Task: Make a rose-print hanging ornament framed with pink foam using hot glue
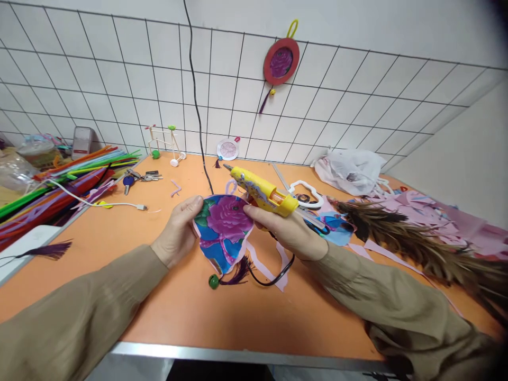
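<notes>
My left hand [178,230] pinches the left edge of a blue fabric piece [225,227] printed with a purple flower. In my right hand [291,227] is a yellow glue gun [262,190], its nozzle pointing up and to the left and a clear glue stick out of its back. The right thumb also rests on the fabric piece's right edge. A lilac loop [230,185] shows above the fabric's top. At its lower tip are a green bell [213,281] and a dark purple tassel [240,271]. The right fingers are partly hidden behind the glue gun and fabric.
Colourful pipe cleaners [79,185], keys [145,177] and a white cable [99,202] lie at left. A white heart-shaped frame [306,191], plastic bag [349,172], pink scraps [420,217] and brown feathers [397,238] lie at right. A black cord [194,84] hangs down behind the fabric.
</notes>
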Available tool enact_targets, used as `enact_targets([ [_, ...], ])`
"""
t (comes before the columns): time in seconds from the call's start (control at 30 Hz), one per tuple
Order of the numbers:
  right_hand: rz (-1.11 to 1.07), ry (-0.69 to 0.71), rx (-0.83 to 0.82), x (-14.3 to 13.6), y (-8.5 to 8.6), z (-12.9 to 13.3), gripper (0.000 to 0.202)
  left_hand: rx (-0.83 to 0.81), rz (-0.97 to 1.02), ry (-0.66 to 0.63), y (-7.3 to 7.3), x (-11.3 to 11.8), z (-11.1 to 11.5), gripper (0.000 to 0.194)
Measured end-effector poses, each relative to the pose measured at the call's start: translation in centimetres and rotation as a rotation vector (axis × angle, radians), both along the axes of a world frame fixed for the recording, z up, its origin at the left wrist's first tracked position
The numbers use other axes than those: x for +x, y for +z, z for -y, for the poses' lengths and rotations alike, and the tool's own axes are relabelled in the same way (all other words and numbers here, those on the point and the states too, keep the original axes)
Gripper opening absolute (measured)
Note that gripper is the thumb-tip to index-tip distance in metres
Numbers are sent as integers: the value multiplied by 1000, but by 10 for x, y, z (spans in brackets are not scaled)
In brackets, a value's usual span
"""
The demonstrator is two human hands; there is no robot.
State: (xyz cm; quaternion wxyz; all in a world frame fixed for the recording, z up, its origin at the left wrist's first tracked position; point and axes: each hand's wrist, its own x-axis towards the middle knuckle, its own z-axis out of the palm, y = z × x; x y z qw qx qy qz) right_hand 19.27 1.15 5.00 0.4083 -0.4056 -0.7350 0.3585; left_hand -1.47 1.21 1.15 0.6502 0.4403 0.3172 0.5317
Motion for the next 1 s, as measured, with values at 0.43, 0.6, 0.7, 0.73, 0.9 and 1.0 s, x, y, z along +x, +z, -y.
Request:
enact_targets([
  [0.43,1,-92,127,13,3,-13,34,-155,-28,-247,-12,1,1,28],
  [0.6,116,-6,176,22,24,-2,32,-74,116,-80,-4,-13,-9,22],
  [0.7,267,122,221,21,38,10,21,-47,165,-9,3,-19,-13,18],
  [0.73,309,142,240,19,40,13,18,-35,179,4,5,-20,-13,17],
  [0.9,423,135,320,11,33,17,18,27,271,64,9,-19,-11,12],
  [1.0,437,120,320,10,27,15,19,18,284,128,8,-18,-11,9],
])
